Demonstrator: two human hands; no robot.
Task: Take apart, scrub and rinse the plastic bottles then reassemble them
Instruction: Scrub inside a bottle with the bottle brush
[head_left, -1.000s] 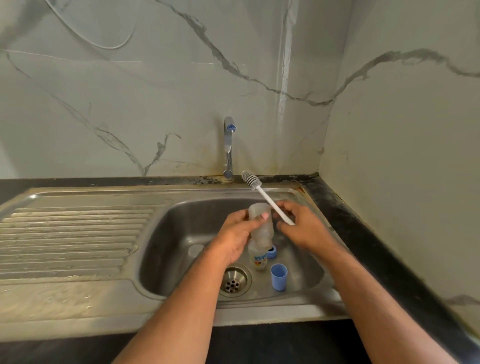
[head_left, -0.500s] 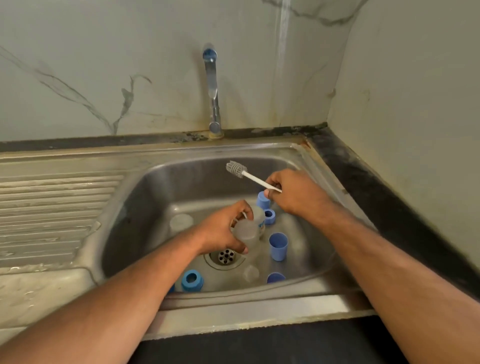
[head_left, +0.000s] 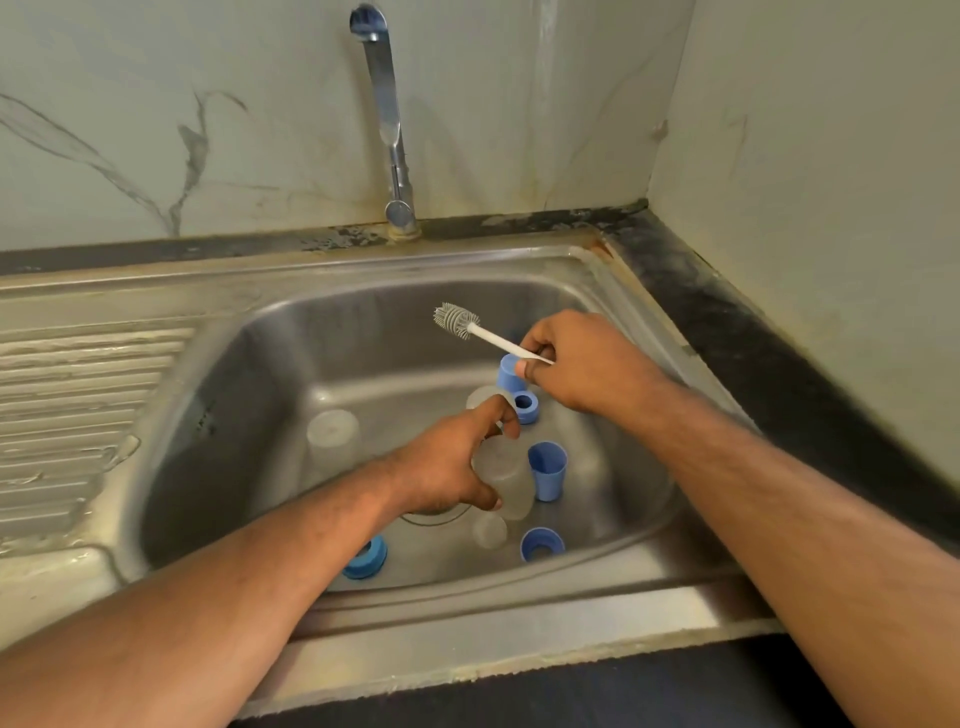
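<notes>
Head view looks down into the sink (head_left: 613, 291), and we've got the left hand (head_left: 447, 467) curled round a clear plastic bottle (head_left: 506, 480), holding it low over the drain, mouth tilted toward us. Our right hand (head_left: 582, 358) pinches the white handle of the bottle brush (head_left: 457, 321), bristle head poking out to the far left, well clear of the bottle. We'd say the taking-apart is largely behind us: blue parts lie loose all over the basin. A blue cup (head_left: 547, 470) stands just right of the held bottle, a blue ring (head_left: 524, 407) sits just beyond the left thumb, another blue cap (head_left: 509, 375) hides partly under the right hand. Nearer us, a blue collar (head_left: 542, 544) on the right and a second one (head_left: 368, 558) by the left forearm. A clear piece (head_left: 332, 434) stands upturned on the far left of the basin, a small clear one (head_left: 489, 531) just below the bottle. Scrubbing looks to be the step in hand; rinsing and reassembly are all still ahead, as far as we can judge. The tap (head_left: 387, 119) stands above the far rim, no water visibly running. Those scattered parts crowd the basin floor, so setting anything down needs care
</notes>
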